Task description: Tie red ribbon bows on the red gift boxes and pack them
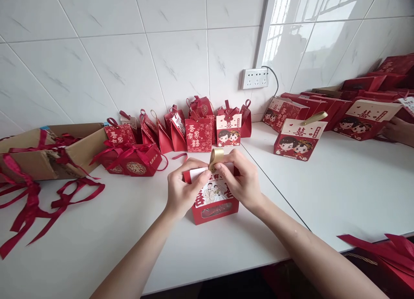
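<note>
Box (217, 211) on the tabletop (136, 234), and right now my left hand (185, 186) and right hand (243, 178) pinch its top at the gold ribbon (217, 154).

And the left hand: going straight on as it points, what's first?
Left hand, on the red box, first meets the gold ribbon right by its fingers, then likely the right hand; depth there is unclear.

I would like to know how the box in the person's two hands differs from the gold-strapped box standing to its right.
The held box has the left hand and right hand at its top; the right box stands untouched.
The held box has a low front window; the right box shows none.
The held box pictures a couple with bodies; the right box, two large heads.
Both are partly red, with a gold strap.
</note>
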The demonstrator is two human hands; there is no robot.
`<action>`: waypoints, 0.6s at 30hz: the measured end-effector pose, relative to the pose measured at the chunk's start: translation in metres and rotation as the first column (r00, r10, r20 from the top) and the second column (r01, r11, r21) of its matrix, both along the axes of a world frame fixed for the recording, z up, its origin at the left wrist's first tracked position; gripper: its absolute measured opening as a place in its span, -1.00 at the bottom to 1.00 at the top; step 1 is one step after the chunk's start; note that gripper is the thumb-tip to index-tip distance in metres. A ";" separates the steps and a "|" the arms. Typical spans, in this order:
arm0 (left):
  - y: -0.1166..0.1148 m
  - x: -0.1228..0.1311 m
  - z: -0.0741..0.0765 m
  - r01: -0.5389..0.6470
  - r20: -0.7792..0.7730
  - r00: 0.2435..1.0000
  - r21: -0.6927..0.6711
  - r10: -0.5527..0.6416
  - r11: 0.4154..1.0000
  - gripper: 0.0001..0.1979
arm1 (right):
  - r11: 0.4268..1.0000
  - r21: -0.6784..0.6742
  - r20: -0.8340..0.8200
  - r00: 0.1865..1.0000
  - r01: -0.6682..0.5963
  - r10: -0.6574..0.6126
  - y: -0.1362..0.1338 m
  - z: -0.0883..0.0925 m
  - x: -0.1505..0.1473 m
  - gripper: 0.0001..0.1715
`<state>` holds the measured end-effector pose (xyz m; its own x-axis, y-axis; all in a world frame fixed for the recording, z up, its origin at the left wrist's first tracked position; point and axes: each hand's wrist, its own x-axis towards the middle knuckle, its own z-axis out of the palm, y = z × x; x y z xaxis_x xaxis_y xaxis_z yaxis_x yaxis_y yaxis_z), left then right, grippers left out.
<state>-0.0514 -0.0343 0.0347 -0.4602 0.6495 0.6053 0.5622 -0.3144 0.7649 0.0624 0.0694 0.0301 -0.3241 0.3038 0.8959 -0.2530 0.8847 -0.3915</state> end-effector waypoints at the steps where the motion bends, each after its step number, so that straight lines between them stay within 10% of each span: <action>1: 0.000 0.000 0.000 -0.005 0.005 1.000 -0.008 0.005 1.000 -0.89 | 1.000 -0.008 0.002 1.000 -0.003 0.003 0.000 0.000 0.000 -0.87; 18: 0.001 -0.001 -0.002 -0.019 0.019 1.000 0.016 0.019 1.000 -0.89 | 0.985 0.155 0.037 0.996 -0.081 0.077 0.007 -0.004 0.002 -0.79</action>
